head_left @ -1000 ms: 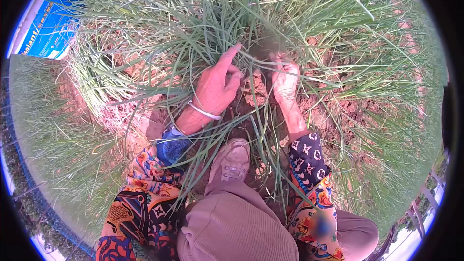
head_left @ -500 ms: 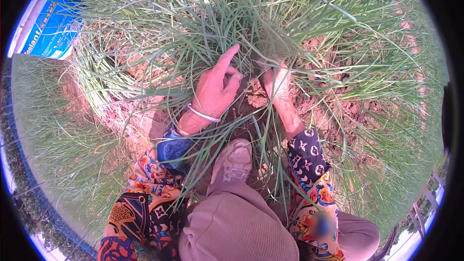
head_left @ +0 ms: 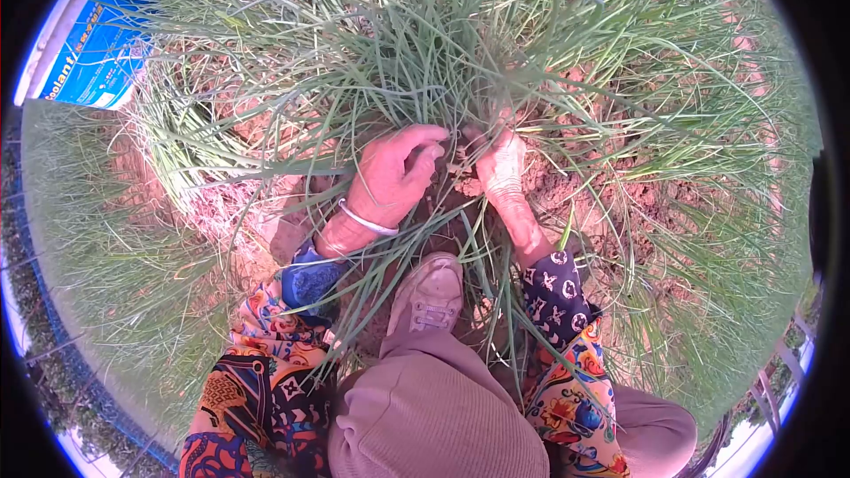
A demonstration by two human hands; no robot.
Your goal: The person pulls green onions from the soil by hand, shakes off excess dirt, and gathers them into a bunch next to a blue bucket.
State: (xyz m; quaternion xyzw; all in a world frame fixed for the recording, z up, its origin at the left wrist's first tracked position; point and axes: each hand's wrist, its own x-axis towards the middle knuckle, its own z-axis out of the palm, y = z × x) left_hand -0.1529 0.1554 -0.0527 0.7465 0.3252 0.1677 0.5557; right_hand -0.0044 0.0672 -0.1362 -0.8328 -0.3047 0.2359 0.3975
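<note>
My left hand (head_left: 396, 175), with a white bracelet (head_left: 367, 219) at the wrist, is at the base of the tall green stalks (head_left: 407, 71). Its thumb and index finger curve toward each other, and nothing clear shows between them. Close by on the right, my right hand (head_left: 502, 166) has its fingers bent down at the soil line. Leaves and shadow cover those fingertips, so what they hold cannot be made out. Loose reddish soil (head_left: 540, 181) lies beside and below the right hand.
A blue and white container (head_left: 93, 40) stands at the upper left. Below it lies a pile of pulled stalks with pale root ends (head_left: 217, 212). My shoe (head_left: 429, 296) is planted just below the hands, with long leaves across the ground around it.
The left index finger, stretched out before, is now curled toward the thumb. My right hand has shifted slightly down, and the leaves above the hands have moved.
</note>
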